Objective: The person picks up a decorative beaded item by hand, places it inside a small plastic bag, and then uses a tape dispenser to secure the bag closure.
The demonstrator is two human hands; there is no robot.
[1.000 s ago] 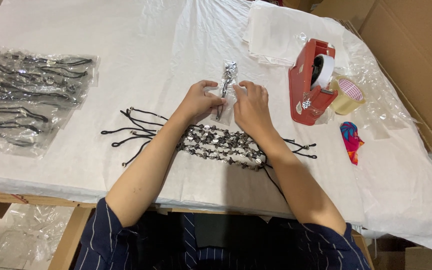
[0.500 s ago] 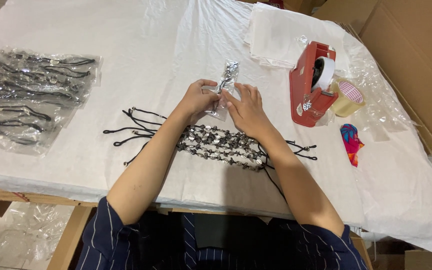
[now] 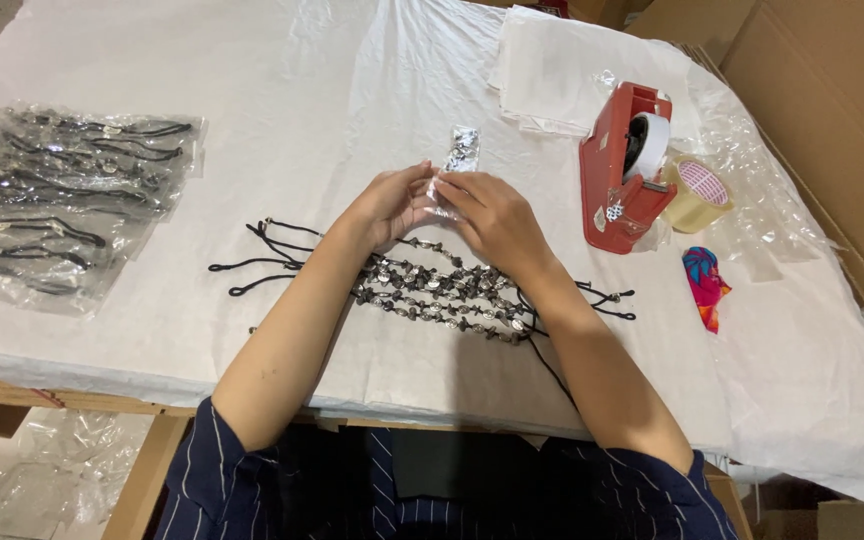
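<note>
Small packet: a clear plastic packet (image 3: pixel 460 160) with silvery beaded pieces inside, held just above the bench at its middle, its far end sticking up past the fingertips.
Left hand: the left hand (image 3: pixel 389 203) pinches the packet's near end, fingers curled and pressed together.
Right hand: the right hand (image 3: pixel 487 215) pinches the same end from the other side, touching the left hand.
Beaded cords: a loose bundle of black cords strung with silver beads (image 3: pixel 442 292) lies on the bench just under the wrists, its black loop ends trailing to both sides; both forearms cross over it.
Bench: a bench (image 3: pixel 282 100) covered in white sheeting.
Tape dispenser: a red tape dispenser (image 3: pixel 620 170) stands near the right hand, to its right.
Tape roll: a roll of clear tape (image 3: pixel 698 194) leans against the dispenser's far side.
Coloured piece: a small multicoloured item (image 3: pixel 704 284) lies near the dispenser, nearer the person.
White sheets: a stack of white sheets (image 3: pixel 572 70) lies at the far right.
Bagged cords: clear bags of black cords (image 3: pixel 52 210) lie well apart, on the left.
Cardboard: brown cardboard (image 3: pixel 822 90) stands along the right edge.
</note>
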